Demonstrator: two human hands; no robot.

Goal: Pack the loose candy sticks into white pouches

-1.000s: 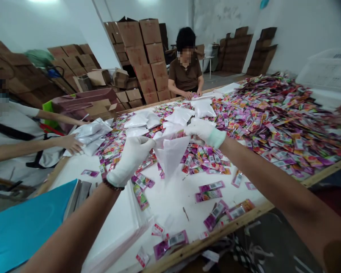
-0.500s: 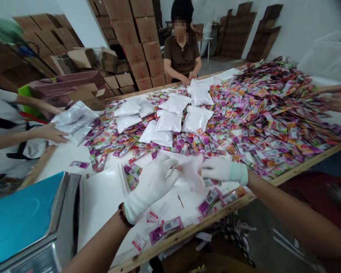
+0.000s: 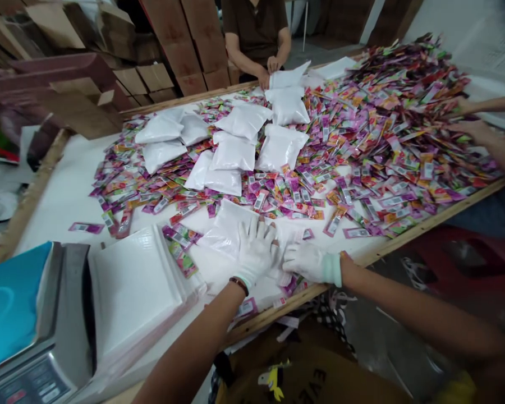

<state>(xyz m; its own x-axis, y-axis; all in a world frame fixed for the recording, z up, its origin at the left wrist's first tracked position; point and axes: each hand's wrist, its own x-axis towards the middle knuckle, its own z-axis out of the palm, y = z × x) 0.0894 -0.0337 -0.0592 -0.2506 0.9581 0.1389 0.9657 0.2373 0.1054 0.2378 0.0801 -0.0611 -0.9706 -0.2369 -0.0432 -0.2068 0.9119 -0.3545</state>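
Note:
My left hand, in a white glove, lies flat with its fingers stretched over a filled white plastic bag. The bag rests on the table near the front edge. Close by on the right, my gloved right hand has its fingers curled and pressed together; what they hold, if anything, is hidden. Beneath and around that hand are pale translucent film and a few small printed sachets. Left of the bag lie several purple and green sachets.
A stack of flat white bags stands beside a scale with a blue top. Filled white bags lie on a wide heap of sachets. A co-worker's hands are at the far edge; another person's hands reach in from the right.
My left hand has moved right and flattened onto the bag, its curled fingers now stretched out. My right hand has curled closer. The view has tilted down; the person at left is mostly out of view.

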